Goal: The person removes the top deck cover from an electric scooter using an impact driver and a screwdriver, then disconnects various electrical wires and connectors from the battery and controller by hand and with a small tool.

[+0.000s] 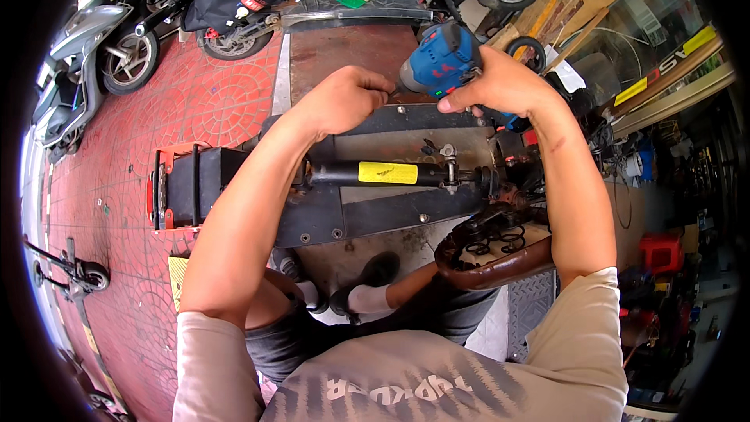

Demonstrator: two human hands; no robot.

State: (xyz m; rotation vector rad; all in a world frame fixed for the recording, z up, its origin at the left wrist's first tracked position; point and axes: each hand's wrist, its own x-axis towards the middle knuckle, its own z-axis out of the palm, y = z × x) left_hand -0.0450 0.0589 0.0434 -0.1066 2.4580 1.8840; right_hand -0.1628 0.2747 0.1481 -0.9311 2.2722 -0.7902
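My right hand (500, 87) is wrapped round the handle of a blue cordless drill (442, 59), its nose pointing left. My left hand (353, 97) is closed in a pinch just left of the drill's nose. What sits between those fingertips is too small and hidden to name. Below both hands lies what looks like an electric scooter (383, 219) with black deck plates and several bolts. Along its middle runs a black tube (336, 173) bearing a yellow label (387, 173). The drill is over the scooter's far edge.
Near my right forearm is a brown-rimmed piece with black coils (500, 254), perhaps an upturned seat. Wooden boards (574, 12) lean at the far right. Parked motorbikes (117, 59) stand at the far left on red tiles. A red stool (661, 252) is at the right.
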